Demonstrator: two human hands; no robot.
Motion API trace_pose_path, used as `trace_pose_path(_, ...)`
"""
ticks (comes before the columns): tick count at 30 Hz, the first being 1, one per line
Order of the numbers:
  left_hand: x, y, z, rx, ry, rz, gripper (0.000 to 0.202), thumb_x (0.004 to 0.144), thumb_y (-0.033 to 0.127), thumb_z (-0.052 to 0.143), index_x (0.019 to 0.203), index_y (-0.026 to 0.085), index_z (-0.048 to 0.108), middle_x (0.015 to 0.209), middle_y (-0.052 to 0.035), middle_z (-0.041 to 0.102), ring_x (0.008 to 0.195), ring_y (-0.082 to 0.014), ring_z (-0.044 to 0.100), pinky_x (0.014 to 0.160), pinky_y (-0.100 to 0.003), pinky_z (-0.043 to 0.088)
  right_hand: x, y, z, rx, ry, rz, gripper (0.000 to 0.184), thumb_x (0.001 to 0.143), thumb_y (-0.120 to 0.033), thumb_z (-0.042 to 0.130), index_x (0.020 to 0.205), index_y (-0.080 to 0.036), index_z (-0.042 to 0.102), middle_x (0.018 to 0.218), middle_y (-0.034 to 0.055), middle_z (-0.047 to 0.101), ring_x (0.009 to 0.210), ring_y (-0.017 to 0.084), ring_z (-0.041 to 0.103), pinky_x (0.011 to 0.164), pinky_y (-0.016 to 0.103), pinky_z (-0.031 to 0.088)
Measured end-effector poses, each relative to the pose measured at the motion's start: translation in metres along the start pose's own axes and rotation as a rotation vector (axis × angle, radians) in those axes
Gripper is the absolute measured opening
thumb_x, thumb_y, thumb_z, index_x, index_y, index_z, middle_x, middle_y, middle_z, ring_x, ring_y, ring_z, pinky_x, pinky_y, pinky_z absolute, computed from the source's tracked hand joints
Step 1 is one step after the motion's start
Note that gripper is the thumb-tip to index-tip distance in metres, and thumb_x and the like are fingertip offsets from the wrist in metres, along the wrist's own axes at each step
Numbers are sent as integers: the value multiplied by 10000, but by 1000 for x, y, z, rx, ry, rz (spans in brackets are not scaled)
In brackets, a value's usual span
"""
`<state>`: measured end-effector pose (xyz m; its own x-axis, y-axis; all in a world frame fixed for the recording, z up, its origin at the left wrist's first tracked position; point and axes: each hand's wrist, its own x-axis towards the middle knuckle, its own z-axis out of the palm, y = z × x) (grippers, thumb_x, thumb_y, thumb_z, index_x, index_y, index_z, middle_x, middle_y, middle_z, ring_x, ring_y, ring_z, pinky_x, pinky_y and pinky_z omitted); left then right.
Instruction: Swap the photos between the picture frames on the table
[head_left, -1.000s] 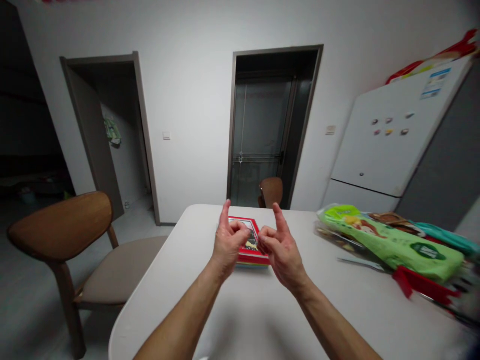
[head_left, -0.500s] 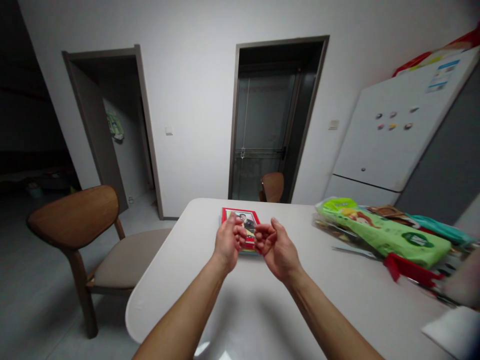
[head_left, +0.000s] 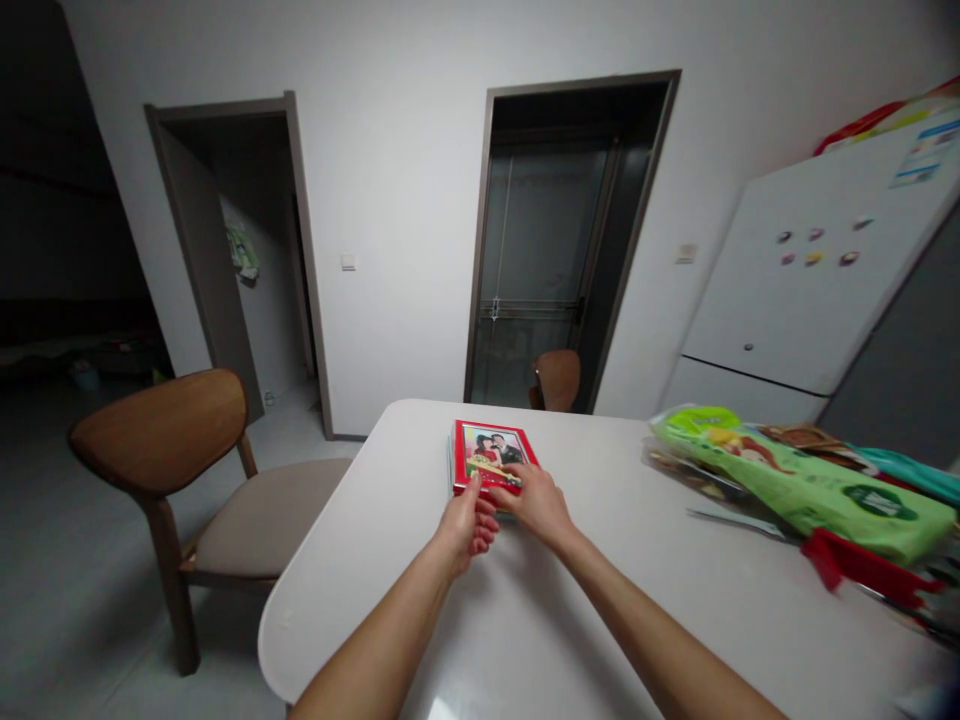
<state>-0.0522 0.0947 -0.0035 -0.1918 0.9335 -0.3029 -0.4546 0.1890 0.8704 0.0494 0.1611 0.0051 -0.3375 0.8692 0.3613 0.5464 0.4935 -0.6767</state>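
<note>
A red photo album (head_left: 460, 450) with a picture of two people on its cover lies on the white table (head_left: 375, 530). Pale and teal edges show along its left side and underneath; whether they are pages or other books I cannot tell. My right hand (head_left: 536, 503) is at the album's front right corner, fingertips over the cover and thumb near the front edge, closed on it. Just in front of the album is my left hand (head_left: 463, 527), its thumb raised toward the front edge and its fingers loosely curled, with nothing visible in them.
On the table's right side lie a green package (head_left: 817, 480), a pale slim utensil (head_left: 735, 522) and a red object (head_left: 862, 570). A wooden chair (head_left: 161, 430) stands left, another chair (head_left: 557, 380) behind the table. A fridge (head_left: 810, 300) is at the right.
Both hands have come down and nearer the album's front edge. The right hand has turned palm down onto its corner. The view has shifted slightly left.
</note>
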Motion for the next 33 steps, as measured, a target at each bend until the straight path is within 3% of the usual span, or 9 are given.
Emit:
trace_pose_path(6,14,-36,-6,-72,75,159,357,653,473,564,744,128,535,617,-39,604,546,-136,574,490,-215,410,-24,20,10,-196,-73,-161,236,564,-132,549,789,-197,576,845,51,554,877,215,447,783,353,294)
trace_pose_path(10,-5,-41,13,-60,107,378,356,684,416,541,895,130,543,854,-64,624,800,-184,580,678,-262,437,-49,13,-4,-108,-107,-183,244,618,-234,544,857,-193,558,956,61,549,933,207,455,822,340,319)
trace_pose_path(13,-38,-44,23,35,108,474,278,687,329,559,878,129,581,829,-61,636,816,-211,572,735,-295,427,-67,4,-31,324,-33,21,426,694,-409,477,1071,-211,464,1142,82,480,1040,214,431,830,353,355)
trace_pose_path(15,-62,-47,24,231,57,602,228,712,267,532,900,153,593,852,-58,638,828,-207,570,762,-298,424,-81,-3,-51,670,15,216,528,720,-492,413,1193,-269,340,1193,65,458,1060,218,437,784,367,399)
trace_pose_path(17,-83,-52,21,585,-56,893,297,733,250,482,1010,168,553,950,-83,618,872,-212,564,783,-310,431,-98,-8,-68,947,20,341,558,722,-534,377,1219,-292,304,1162,58,498,1025,227,478,740,376,430)
trace_pose_path(20,-104,-62,13,1073,-180,1347,410,740,314,446,1110,142,483,1015,-144,590,915,-239,557,764,-330,462,-122,-9,-80,1148,-28,462,522,717,-507,391,1158,-229,422,1035,86,590,911,248,554,709,384,452)
trace_pose_path(22,-110,-70,6,1263,-158,1485,406,773,396,399,1070,144,513,1001,-154,599,929,-252,555,726,-328,487,-134,-4,-79,1171,-87,530,471,702,-439,431,1097,-190,494,965,98,624,856,259,580,710,389,454)
trace_pose_path(27,-115,-93,-6,1548,-103,1578,271,843,267,343,1004,176,542,995,-66,625,928,-183,571,651,-210,512,-144,15,-60,1205,-253,556,386,681,-324,471,1026,-167,546,893,91,653,798,240,604,729,387,442)
trace_pose_path(33,-105,-128,-2,1423,125,1633,233,809,199,355,890,192,574,888,-36,667,828,-163,615,621,-209,514,-133,37,-41,844,-334,406,397,641,-209,473,1029,-139,515,936,79,636,806,202,594,725,336,444)
